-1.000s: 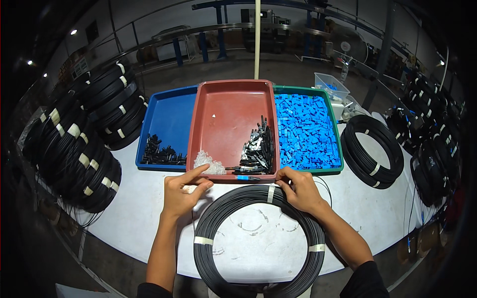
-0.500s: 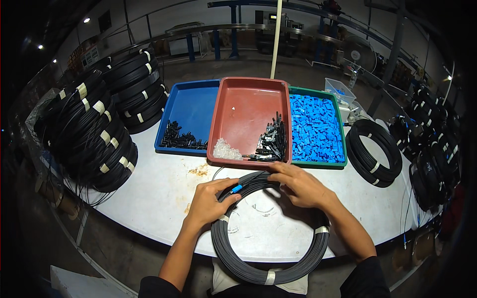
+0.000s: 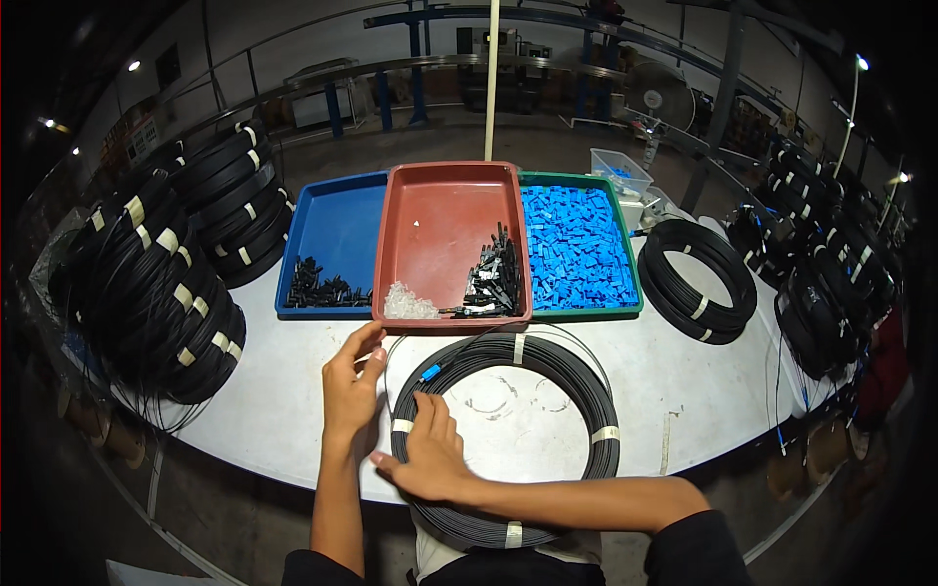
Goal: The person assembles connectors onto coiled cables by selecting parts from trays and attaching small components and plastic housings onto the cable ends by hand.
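Observation:
A coil of thin black cable (image 3: 590, 387) bound with pale tape bands lies at the table's front edge, its near part over my lap. A blue connector (image 3: 430, 372) on a cable end rests on its upper left part. My left hand (image 3: 353, 379) is raised just left of the coil, empty, thumb and fingers apart. Reaching across the near part of the ring, my right hand (image 3: 430, 451) is over its left side, below the connector. Its fingers are stretched out and its thumb is spread; whether it touches the cable I cannot tell.
Behind the coil stand a blue tray (image 3: 337, 220) with black parts, a red tray (image 3: 445, 220) with clear and black pieces, and a green tray (image 3: 633, 283) full of blue connectors. Stacked coils (image 3: 147, 293) stand left; another coil (image 3: 664, 303) lies right.
Both hands have let go of the coil's upper part. My right hand has swung left and nearer across the ring; my left has moved off to the left. The view has shifted right.

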Demonstrator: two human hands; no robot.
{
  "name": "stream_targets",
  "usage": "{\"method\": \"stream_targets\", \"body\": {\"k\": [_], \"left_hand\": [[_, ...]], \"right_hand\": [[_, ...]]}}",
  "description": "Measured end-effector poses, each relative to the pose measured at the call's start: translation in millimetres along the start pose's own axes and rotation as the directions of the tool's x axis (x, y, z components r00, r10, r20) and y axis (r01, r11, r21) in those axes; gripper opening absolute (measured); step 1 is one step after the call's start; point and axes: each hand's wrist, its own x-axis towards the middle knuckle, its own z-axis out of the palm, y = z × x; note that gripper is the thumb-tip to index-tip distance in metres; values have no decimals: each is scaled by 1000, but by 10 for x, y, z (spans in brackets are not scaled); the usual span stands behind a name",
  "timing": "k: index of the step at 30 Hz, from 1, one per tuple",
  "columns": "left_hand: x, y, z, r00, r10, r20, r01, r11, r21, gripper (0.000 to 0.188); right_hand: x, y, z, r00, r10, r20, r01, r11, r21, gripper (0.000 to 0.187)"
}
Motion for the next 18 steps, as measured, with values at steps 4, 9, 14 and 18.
{"method": "stream_targets", "body": {"k": [4,9,14,18], "left_hand": [[32,117,-88,995,55,-77,-63,992,-107,33],[-137,232,-86,996,7,-92,-26,979,-204,28],[-385,159,-105,981,26,-190,-76,962,-262,27],[-597,117,-1,894,-53,-444,-106,939,-326,17]], "right_hand": [[21,-113,57,998,70,-5,-70,997,-34,117],[79,-216,42,988,153,-33,-147,979,140,112],[30,-228,-126,993,119,-15,-112,968,225,110],[-140,-285,-551,988,-95,-119,129,940,317,111]]}}
